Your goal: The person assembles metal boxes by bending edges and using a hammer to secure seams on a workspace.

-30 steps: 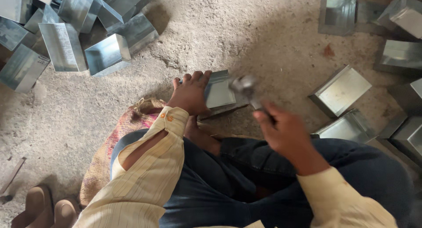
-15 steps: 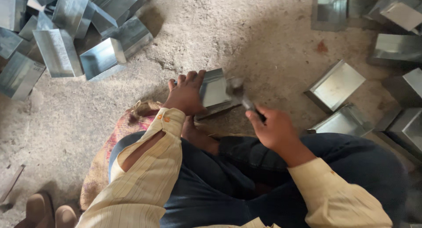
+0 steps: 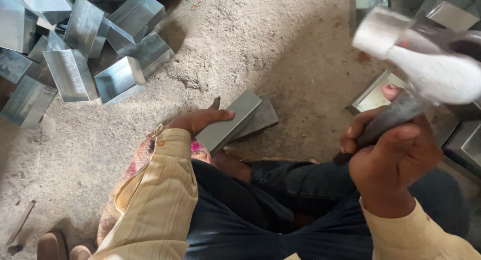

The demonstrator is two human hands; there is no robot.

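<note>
Steadiness explains the left hand pressing the grey folded sheet-metal piece flat; right hand, grip clamped on a blurred steel-headed hammer, is raised.

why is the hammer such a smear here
Head view: the hammer is raised close to the lens in the right hand, so its head is motion-blurred and washed pale; the left hand on the metal piece stays sharp; soft shadows cross the floor.
</note>
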